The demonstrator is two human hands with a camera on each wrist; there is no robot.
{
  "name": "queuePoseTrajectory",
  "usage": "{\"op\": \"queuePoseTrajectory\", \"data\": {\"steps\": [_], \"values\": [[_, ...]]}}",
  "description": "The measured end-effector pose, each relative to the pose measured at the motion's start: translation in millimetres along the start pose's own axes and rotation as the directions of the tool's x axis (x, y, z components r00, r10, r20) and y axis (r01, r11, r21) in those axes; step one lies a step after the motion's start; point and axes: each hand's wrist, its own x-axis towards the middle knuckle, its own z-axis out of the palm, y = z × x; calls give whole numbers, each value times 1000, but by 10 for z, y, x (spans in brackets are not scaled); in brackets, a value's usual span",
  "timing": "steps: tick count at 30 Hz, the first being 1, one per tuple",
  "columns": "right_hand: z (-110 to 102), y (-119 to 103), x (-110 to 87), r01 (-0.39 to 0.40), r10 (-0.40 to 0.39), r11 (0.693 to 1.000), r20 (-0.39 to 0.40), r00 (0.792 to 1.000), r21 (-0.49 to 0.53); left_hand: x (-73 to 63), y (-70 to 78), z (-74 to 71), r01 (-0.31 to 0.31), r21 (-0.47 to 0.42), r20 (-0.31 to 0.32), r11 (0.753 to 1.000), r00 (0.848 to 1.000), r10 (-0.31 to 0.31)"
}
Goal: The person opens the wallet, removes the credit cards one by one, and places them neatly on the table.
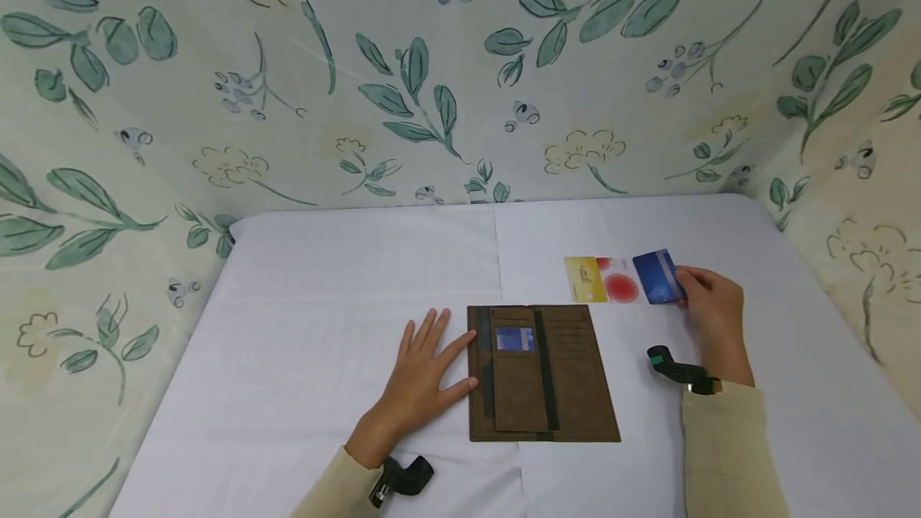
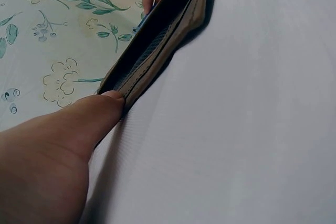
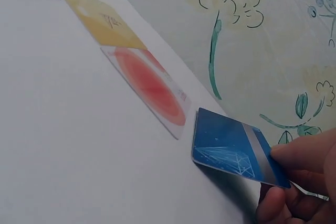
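My right hand (image 1: 712, 306) pinches a blue card (image 1: 658, 276) by its right edge, thumb on top. In the right wrist view this card (image 3: 231, 145) is tilted, with a shadow under it on the white cloth. To its left lie a white card with a red circle (image 1: 620, 281) and a yellow card (image 1: 586, 279), edge to edge. An unfolded brown wallet (image 1: 583, 374) lies nearer, with another blue card (image 1: 515, 339) showing in a slot window. My left hand (image 1: 413, 386) rests with fingers spread, its thumb and index finger at the wallet's left edge.
A white cloth (image 1: 345, 278) covers the table. Curtains with a leaf and flower print (image 1: 432, 102) hang behind it and along both sides. Black wrist devices sit at the left cuff (image 1: 403, 476) and the right cuff (image 1: 679, 370).
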Motion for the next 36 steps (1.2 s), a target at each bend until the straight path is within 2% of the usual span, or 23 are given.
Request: {"op": "queuePoseTrajectory", "data": {"steps": [13, 20, 29, 36], "values": [[30, 55, 42, 44, -44, 995, 2, 999, -85, 5, -4, 11, 0, 3, 5, 1000, 1000, 0], [7, 35, 1, 60, -56, 987, 36, 998, -147, 1, 0, 7, -1, 6, 2, 1000, 1000, 1], [-64, -40, -43, 105, -89, 955, 70, 994, -278, 2, 9, -6, -2, -7, 3, 1000, 1000, 2], [-93, -55, -35, 94, -75, 955, 77, 994, -282, 4, 18, -13, 0, -21, 2, 1000, 1000, 0]]}}
